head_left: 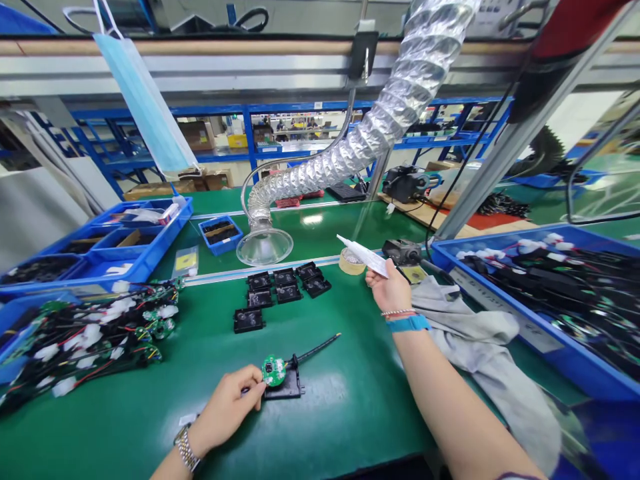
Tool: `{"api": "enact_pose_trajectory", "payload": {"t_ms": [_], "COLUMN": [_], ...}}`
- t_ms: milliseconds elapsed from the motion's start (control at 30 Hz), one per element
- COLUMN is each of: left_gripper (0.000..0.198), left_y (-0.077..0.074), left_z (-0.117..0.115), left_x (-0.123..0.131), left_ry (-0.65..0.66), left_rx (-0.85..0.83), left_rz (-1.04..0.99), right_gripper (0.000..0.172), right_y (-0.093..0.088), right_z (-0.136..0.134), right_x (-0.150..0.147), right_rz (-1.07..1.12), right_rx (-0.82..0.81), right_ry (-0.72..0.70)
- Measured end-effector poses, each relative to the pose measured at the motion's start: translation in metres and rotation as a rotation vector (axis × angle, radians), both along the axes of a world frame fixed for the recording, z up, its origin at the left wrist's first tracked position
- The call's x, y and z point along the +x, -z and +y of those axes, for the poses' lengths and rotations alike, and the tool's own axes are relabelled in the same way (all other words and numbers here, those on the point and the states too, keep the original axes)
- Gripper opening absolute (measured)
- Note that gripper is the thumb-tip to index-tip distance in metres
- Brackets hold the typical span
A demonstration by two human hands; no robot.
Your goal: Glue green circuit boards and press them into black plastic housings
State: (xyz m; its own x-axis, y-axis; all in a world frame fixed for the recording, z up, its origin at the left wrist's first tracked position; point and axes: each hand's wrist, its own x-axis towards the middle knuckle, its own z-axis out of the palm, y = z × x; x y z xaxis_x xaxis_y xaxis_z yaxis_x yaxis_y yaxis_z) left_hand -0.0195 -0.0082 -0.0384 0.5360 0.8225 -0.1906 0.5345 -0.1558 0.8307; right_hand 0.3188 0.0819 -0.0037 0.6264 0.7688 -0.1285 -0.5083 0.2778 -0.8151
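My left hand (233, 403) is closed, its thumb and finger pinching the edge of a small green circuit board (273, 371). Beneath and beside that board lies a black plastic housing (289, 387) on the green mat. A black cable (320, 347) runs from the board to the upper right. Held in my right hand (391, 291) is a white tube (367, 257) with a long thin nozzle, pointing up and left above the mat. Beyond the left hand, several more black housings (259, 298) lie in short rows.
A silver duct (340, 163) ends in a clear funnel (265, 247) at the back. Wired boards (100, 333) are heaped at left, near a blue divided tray (173, 230). At right are a roll of tape (352, 264), a grey cloth (475, 340) and a blue bin (500, 293) of cables.
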Motion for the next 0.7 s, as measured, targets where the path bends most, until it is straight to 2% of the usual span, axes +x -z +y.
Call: {"api": "enact_pose_trajectory", "payload": {"t_ms": [100,167,400,567,700], "left_gripper": [0.011,0.009,0.032,0.043,0.048], "left_y": [-0.004,-0.007,-0.013,-0.030,-0.039], "left_z": [-0.002,-0.002,0.002,0.000,-0.002], "left_x": [-0.001,-0.004,-0.020,-0.004,0.028], "left_ry": [-0.041,-0.039,-0.004,-0.293,-0.369], "left_rx": [0.004,0.053,0.150,0.228,0.149], "left_rz": [-0.011,0.007,-0.003,-0.217,-0.544], "right_gripper": [0.023,0.021,0.027,0.028,0.028], "right_y": [-0.006,-0.004,0.003,-0.005,-0.010], "right_z": [-0.026,-0.041,-0.074,-0.089,-0.102], "right_x": [-0.015,-0.032,-0.090,-0.123,-0.151], "right_rz": [-0.005,-0.006,0.031,0.101,0.194], "right_rx": [0.016,0.015,0.032,0.037,0.018], "right_ry": [-0.092,-0.163,-0.352,-0.467,-0.628]}}
